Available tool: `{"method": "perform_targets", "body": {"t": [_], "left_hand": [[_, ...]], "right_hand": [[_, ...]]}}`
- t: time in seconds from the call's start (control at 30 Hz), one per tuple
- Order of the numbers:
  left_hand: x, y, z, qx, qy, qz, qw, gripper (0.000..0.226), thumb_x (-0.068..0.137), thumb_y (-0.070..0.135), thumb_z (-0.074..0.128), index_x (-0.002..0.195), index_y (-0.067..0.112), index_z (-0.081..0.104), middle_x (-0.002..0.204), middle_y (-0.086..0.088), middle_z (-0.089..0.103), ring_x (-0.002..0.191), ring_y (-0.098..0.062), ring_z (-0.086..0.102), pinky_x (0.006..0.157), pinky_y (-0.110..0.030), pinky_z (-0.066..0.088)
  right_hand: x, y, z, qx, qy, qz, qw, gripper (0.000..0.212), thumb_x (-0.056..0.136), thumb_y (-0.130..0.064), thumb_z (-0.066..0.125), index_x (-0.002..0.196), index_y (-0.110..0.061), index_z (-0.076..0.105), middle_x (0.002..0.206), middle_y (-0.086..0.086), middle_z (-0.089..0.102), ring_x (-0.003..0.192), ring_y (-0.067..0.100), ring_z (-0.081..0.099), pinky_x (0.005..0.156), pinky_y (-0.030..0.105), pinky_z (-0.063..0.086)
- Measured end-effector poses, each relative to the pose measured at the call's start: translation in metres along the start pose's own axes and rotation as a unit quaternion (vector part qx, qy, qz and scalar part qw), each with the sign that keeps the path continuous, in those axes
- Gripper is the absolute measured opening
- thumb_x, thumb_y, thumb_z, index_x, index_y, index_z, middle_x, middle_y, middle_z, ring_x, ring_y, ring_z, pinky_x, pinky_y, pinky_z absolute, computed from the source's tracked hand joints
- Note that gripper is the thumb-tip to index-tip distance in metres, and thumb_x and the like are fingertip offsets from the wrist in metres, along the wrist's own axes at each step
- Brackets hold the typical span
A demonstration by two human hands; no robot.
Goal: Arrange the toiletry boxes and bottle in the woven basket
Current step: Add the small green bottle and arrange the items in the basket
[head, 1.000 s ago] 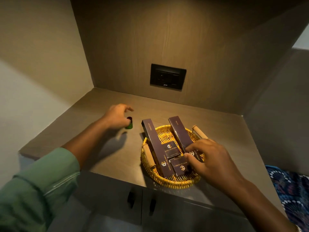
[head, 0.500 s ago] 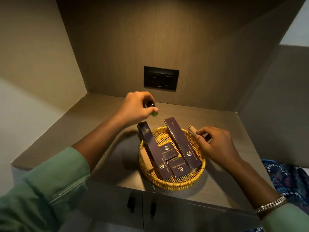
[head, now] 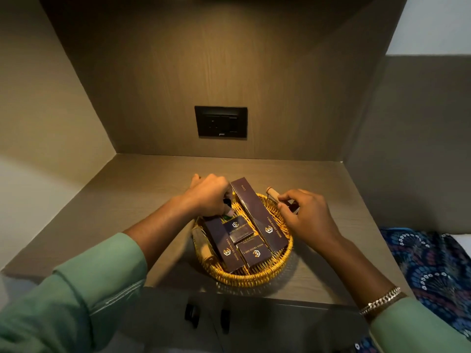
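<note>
A round yellow woven basket (head: 254, 277) sits on the wooden counter and holds several dark brown toiletry boxes with gold logos. A long box (head: 257, 215) leans on the back rim, another long one (head: 224, 247) lies at the left, and two small ones (head: 238, 231) (head: 253, 253) lie in the middle. My left hand (head: 209, 194) is over the basket's back left, shut on a small green bottle (head: 226, 217) with a dark cap, mostly hidden by the fingers. My right hand (head: 304, 215) grips the basket's right wooden handle (head: 272, 193).
A black socket panel (head: 221, 121) is set in the back wall. Walls close the counter (head: 127, 194) at left, back and right. Cabinet doors with dark handles (head: 191, 314) lie below the front edge. Patterned blue fabric (head: 430, 271) lies at the right.
My left hand lifted the green bottle off the counter at the left and carried it right and down into the basket's back left. My right hand moved from the boxes to the right handle.
</note>
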State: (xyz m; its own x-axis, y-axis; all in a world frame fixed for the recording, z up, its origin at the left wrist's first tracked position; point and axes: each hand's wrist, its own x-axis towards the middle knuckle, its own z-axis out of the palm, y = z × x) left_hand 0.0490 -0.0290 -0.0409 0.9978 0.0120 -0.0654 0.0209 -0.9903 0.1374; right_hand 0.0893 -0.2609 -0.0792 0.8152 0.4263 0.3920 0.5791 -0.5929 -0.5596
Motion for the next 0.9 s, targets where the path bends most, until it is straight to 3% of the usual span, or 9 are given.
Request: {"method": "perform_targets", "body": {"t": [0.17,0.23,0.33,0.4,0.47,0.53,0.6,0.73,0.9], "left_hand": [[-0.012,0.004,-0.005,-0.039,0.020,-0.011,0.999,0.044,0.075,0.040,0.075,0.114,0.022,0.065,0.105,0.005,0.069,0.111,-0.020,0.057,0.112,-0.063,0.016],[-0.024,0.005,-0.010,-0.094,0.067,-0.025,0.993,0.049,0.077,0.037,0.075,0.121,0.022,0.061,0.113,0.003,0.069,0.113,-0.020,0.058,0.112,-0.061,0.021],[-0.056,0.004,-0.015,-0.203,0.192,-0.056,0.959,0.040,0.079,0.035,0.074,0.115,0.020,0.064,0.103,0.000,0.069,0.091,-0.014,0.061,0.081,-0.041,0.052],[-0.086,0.003,-0.008,-0.227,0.245,-0.114,0.936,0.026,0.081,0.034,0.071,0.102,0.020,0.068,0.082,0.004,0.066,0.072,-0.007,0.057,0.058,-0.026,0.045],[-0.114,0.007,0.008,-0.248,0.214,-0.182,0.927,0.022,0.082,0.036,0.069,0.097,0.020,0.065,0.070,0.002,0.060,0.060,-0.009,0.056,0.051,-0.025,0.043],[-0.136,0.017,0.025,-0.293,0.169,-0.227,0.913,0.027,0.082,0.035,0.070,0.105,0.022,0.061,0.070,-0.003,0.063,0.060,-0.015,0.062,0.054,-0.035,0.055],[-0.146,0.024,0.035,-0.324,0.190,-0.253,0.891,0.038,0.082,0.029,0.072,0.116,0.016,0.062,0.072,-0.006,0.065,0.063,-0.020,0.065,0.063,-0.044,0.060],[-0.138,0.019,0.037,-0.320,0.257,-0.288,0.865,0.036,0.081,0.016,0.072,0.116,0.007,0.066,0.068,-0.004,0.064,0.064,-0.017,0.062,0.061,-0.026,0.051],[-0.118,-0.004,0.026,-0.336,0.261,-0.317,0.848,0.026,0.084,0.020,0.071,0.107,0.008,0.071,0.076,-0.005,0.068,0.067,-0.017,0.063,0.066,-0.034,0.057]], "right_hand": [[0.001,0.002,-0.002,0.008,-0.011,-0.001,1.000,0.019,0.085,-0.018,0.068,0.102,-0.011,0.072,0.097,0.006,0.072,0.080,0.014,0.061,0.068,0.026,0.049],[0.004,0.001,-0.003,0.009,-0.019,-0.008,1.000,0.018,0.085,-0.018,0.068,0.101,-0.010,0.073,0.095,0.007,0.073,0.078,0.014,0.062,0.067,0.027,0.049],[0.007,0.002,-0.006,0.010,-0.024,-0.018,0.999,0.015,0.085,-0.016,0.067,0.097,-0.010,0.074,0.091,0.008,0.073,0.074,0.014,0.061,0.062,0.020,0.044],[0.007,0.004,-0.006,0.014,-0.026,-0.022,0.999,0.013,0.085,-0.015,0.067,0.095,-0.011,0.074,0.089,0.006,0.073,0.073,0.013,0.061,0.060,0.016,0.040],[0.006,0.005,-0.007,0.025,-0.025,-0.017,0.999,0.013,0.084,-0.014,0.068,0.095,-0.011,0.075,0.088,0.004,0.073,0.073,0.012,0.061,0.061,0.018,0.042],[0.005,0.006,-0.006,0.035,-0.023,-0.008,0.999,0.012,0.084,-0.014,0.068,0.093,-0.013,0.075,0.086,0.001,0.073,0.072,0.010,0.061,0.061,0.020,0.043],[0.003,0.005,-0.005,0.048,-0.022,0.004,0.999,0.009,0.083,-0.014,0.069,0.089,-0.015,0.075,0.082,-0.003,0.071,0.071,0.008,0.061,0.059,0.021,0.044],[-0.003,-0.002,-0.001,0.067,-0.012,0.020,0.997,0.005,0.082,-0.015,0.070,0.081,-0.018,0.074,0.073,-0.009,0.068,0.070,0.006,0.062,0.061,0.026,0.049],[-0.009,-0.021,0.011,0.072,0.022,0.049,0.996,0.010,0.081,-0.017,0.071,0.071,-0.020,0.073,0.065,-0.008,0.067,0.062,0.006,0.061,0.052,0.017,0.038]]}}
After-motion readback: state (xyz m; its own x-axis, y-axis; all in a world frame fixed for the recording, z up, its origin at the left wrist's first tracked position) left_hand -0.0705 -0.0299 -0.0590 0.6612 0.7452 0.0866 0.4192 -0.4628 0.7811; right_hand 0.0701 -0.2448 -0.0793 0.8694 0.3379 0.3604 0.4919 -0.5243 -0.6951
